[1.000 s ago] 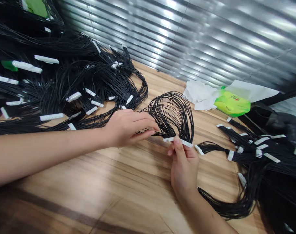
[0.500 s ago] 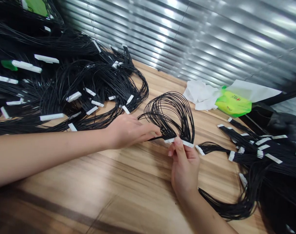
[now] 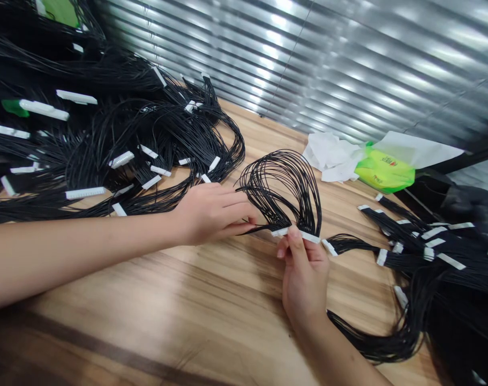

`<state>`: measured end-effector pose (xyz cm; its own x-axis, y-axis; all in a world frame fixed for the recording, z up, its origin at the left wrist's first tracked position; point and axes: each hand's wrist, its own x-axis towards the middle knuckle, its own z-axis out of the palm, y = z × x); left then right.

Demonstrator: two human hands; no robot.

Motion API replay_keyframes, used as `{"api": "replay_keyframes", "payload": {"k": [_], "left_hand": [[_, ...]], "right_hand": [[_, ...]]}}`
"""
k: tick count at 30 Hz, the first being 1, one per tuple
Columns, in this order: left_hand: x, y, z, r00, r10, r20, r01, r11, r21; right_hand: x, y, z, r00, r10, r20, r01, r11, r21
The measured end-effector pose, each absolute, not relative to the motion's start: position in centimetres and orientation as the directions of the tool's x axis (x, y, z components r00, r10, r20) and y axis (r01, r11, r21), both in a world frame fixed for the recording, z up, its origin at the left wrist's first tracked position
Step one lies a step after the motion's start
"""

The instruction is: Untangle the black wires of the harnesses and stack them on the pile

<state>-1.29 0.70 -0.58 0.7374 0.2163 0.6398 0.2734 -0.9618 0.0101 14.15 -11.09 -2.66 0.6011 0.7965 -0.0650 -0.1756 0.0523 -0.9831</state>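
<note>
My right hand (image 3: 306, 273) pinches this white connector (image 3: 310, 237); my left hand (image 3: 215, 214) curls at the black wires (image 3: 314, 195), grip unclear. Strand-handling, I'd say; next move wants the connector steady.

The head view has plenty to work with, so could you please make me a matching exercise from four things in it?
1. Right hand
2. Left hand
3. Green packet
4. Tabletop

A. Beside crumpled white tissue
B. Brown, streaked like wood
C. Thumb on a white connector
D. Left of the looped wires

Pairs: 1-C, 2-D, 3-A, 4-B
</note>
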Motion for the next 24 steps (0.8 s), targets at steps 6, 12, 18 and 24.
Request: {"api": "replay_keyframes", "payload": {"k": [6,12,18,24], "left_hand": [[-1.1,0.9,-0.2,0.781,0.194,0.594,0.204,-0.978,0.051],[-1.5,0.7,-0.9,0.751,0.184,0.634,0.169,-0.982,0.085],[-1.8,0.4,-1.2,0.739,0.204,0.643,0.236,-0.971,0.037],[-1.5,0.5,-1.1,0.709,0.148,0.689,0.232,-0.972,-0.029]], "right_hand": [[14.2,-11.1,-2.6,0.593,0.803,-0.066,-0.193,0.061,-0.979],[14.2,-10.9,-2.6,0.608,0.790,-0.082,-0.228,0.074,-0.971],[14.2,-11.0,-2.6,0.617,0.782,-0.084,-0.232,0.079,-0.969],[14.2,-11.0,-2.7,0.615,0.784,-0.086,-0.237,0.080,-0.968]]}}
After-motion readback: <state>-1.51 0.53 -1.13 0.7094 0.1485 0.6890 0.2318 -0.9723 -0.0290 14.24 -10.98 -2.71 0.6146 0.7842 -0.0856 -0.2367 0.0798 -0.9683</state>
